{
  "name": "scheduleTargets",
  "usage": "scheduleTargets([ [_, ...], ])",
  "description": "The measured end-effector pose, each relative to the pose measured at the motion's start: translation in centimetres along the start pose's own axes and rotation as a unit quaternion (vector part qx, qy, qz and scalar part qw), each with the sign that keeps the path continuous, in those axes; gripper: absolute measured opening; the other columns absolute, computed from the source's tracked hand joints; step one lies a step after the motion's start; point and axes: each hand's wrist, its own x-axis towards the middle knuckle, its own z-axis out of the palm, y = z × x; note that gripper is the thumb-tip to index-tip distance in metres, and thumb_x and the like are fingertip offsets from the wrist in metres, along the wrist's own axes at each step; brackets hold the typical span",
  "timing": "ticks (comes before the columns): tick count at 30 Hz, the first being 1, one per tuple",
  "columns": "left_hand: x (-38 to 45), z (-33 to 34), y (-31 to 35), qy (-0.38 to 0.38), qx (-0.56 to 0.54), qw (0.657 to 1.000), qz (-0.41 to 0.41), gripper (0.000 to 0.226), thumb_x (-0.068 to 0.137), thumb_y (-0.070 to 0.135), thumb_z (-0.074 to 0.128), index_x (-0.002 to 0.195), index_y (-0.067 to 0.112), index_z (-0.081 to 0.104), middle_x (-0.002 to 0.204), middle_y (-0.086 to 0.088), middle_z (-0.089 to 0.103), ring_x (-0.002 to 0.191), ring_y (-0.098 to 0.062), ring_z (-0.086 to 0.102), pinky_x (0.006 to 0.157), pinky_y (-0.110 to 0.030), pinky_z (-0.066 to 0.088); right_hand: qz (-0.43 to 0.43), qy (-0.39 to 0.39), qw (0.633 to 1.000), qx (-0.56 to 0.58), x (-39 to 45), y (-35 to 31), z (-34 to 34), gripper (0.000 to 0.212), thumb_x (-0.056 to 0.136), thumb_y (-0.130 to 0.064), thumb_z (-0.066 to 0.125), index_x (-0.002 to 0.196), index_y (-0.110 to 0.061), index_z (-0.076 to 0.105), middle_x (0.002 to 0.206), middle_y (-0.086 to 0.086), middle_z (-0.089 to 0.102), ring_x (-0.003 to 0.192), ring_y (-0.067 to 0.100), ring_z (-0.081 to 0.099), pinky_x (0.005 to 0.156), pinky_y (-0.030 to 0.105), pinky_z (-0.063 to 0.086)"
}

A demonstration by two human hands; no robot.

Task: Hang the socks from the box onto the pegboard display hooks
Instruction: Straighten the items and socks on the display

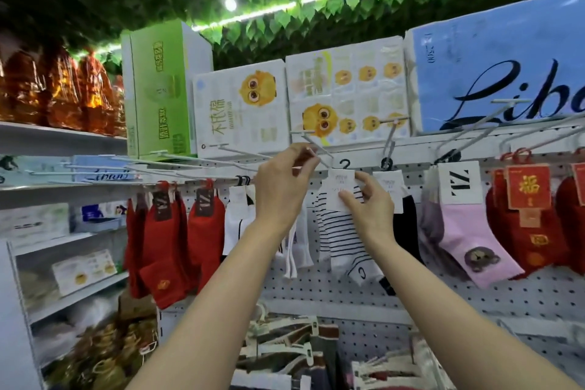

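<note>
Left hand (282,182) pinches the hook (311,144) tip at twelve o'clock; right hand (368,204) grips the striped socks' (340,231) card. Miss the hanger loop, and they could drop.

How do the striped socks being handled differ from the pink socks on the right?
The striped socks are white with black stripes, and the right hand pinches their card; the pink socks are plain pink with a bear patch, hanging untouched. Both carry white cards and hang at the pegboard.

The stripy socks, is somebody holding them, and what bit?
Yes. The right hand pinches the striped socks by their white paper card at the top. The left hand pinches the tip of the display hook.
</note>
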Motion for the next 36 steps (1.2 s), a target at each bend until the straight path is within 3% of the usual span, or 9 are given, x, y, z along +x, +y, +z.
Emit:
scheduleTargets([
  [5, 0.6, -0.3, -1.0, -0.002, -0.041, 0.998, 0.050, 0.015, 0.090, 0.024, 0.071, 0.103, 0.021, 0.076, 0.091, 0.008, 0.076, 0.080, -0.006, 0.071, 0.076, -0.037, 0.058, -0.005, 0.002, 1.000, -0.016, 1.3, 1.2, 1.7, 0.048, 0.090, -0.016, 0.070, 0.136, -0.014, 0.056, 0.134, 0.001, 0.060, 0.126, 0.017, 0.052, 0.099, 0.024, 0.040],
  [9, 0.8, -0.3, -1.5, -0.010, -0.076, 0.995, 0.059, 0.014, 0.089, 0.023, 0.071, 0.102, 0.021, 0.076, 0.092, 0.010, 0.076, 0.080, -0.001, 0.070, 0.075, -0.035, 0.058, -0.023, 0.005, 1.000, 0.007, 1.4, 2.0, 2.6, 0.046, 0.089, -0.014, 0.070, 0.134, -0.016, 0.058, 0.126, -0.002, 0.062, 0.114, 0.005, 0.052, 0.092, 0.017, 0.038],
  [11, 0.9, -0.1, -1.7, -0.007, -0.083, 0.994, 0.066, 0.015, 0.089, 0.024, 0.071, 0.102, 0.021, 0.076, 0.092, 0.011, 0.076, 0.080, -0.001, 0.070, 0.074, -0.034, 0.058, -0.022, 0.001, 1.000, -0.001, 1.8, 2.4, 3.1, 0.046, 0.089, -0.015, 0.069, 0.134, -0.016, 0.058, 0.127, -0.001, 0.064, 0.117, 0.008, 0.055, 0.091, 0.015, 0.039],
  [14, 0.9, 0.1, -2.0, 0.002, -0.092, 0.992, 0.081, 0.017, 0.089, 0.027, 0.069, 0.102, 0.020, 0.076, 0.093, 0.011, 0.076, 0.080, -0.003, 0.070, 0.072, -0.035, 0.058, -0.005, 0.000, 1.000, -0.021, 2.2, 3.5, 3.7, 0.042, 0.091, -0.014, 0.067, 0.132, -0.017, 0.059, 0.125, -0.001, 0.064, 0.112, 0.008, 0.056, 0.079, 0.003, 0.038],
  [18, 1.1, 0.3, -2.4, -0.003, -0.101, 0.991, 0.088, 0.016, 0.089, 0.027, 0.070, 0.103, 0.019, 0.076, 0.094, 0.010, 0.076, 0.079, -0.003, 0.070, 0.070, -0.032, 0.057, 0.014, 0.016, 1.000, -0.021, 2.4, 4.4, 4.1, 0.040, 0.092, -0.017, 0.065, 0.132, -0.019, 0.060, 0.126, -0.003, 0.063, 0.115, 0.011, 0.053, 0.087, 0.020, 0.039],
  [22, 1.3, 0.4, -2.6, -0.012, -0.115, 0.989, 0.092, 0.017, 0.090, 0.027, 0.069, 0.102, 0.017, 0.075, 0.095, 0.009, 0.075, 0.081, -0.003, 0.070, 0.073, -0.033, 0.058, 0.014, 0.025, 0.999, -0.041, 2.5, 4.4, 4.5, 0.039, 0.093, -0.016, 0.064, 0.132, -0.019, 0.058, 0.126, -0.002, 0.061, 0.112, 0.007, 0.048, 0.089, 0.022, 0.037],
  [27, 1.3, 0.2, -2.9, -0.025, -0.128, 0.987, 0.092, 0.015, 0.090, 0.025, 0.070, 0.103, 0.019, 0.075, 0.095, 0.011, 0.075, 0.083, 0.001, 0.069, 0.075, -0.029, 0.057, 0.017, 0.041, 0.997, -0.055, 2.3, 4.1, 4.9, 0.036, 0.093, -0.015, 0.063, 0.129, -0.017, 0.060, 0.123, 0.000, 0.063, 0.118, 0.016, 0.053, 0.089, 0.022, 0.038],
  [32, 1.0, 0.0, -3.4, -0.041, -0.136, 0.985, 0.096, 0.021, 0.090, 0.023, 0.070, 0.111, 0.021, 0.073, 0.098, 0.011, 0.075, 0.085, 0.000, 0.069, 0.070, -0.012, 0.051, -0.010, 0.054, 0.994, -0.097, 1.7, 4.5, 5.2, 0.043, 0.094, -0.019, 0.064, 0.136, -0.017, 0.054, 0.130, 0.001, 0.059, 0.123, 0.015, 0.052, 0.094, 0.020, 0.038],
  [36, -0.6, 0.0, -5.2, -0.036, -0.091, 0.987, 0.125, 0.030, 0.091, 0.032, 0.066, 0.120, 0.026, 0.069, 0.107, 0.011, 0.073, 0.093, -0.002, 0.068, 0.081, -0.029, 0.058, -0.111, 0.078, 0.972, -0.190, 0.2, 5.3, 5.4, 0.051, 0.094, -0.019, 0.064, 0.142, -0.013, 0.046, 0.138, 0.003, 0.052, 0.128, 0.018, 0.046, 0.107, 0.031, 0.038],
])
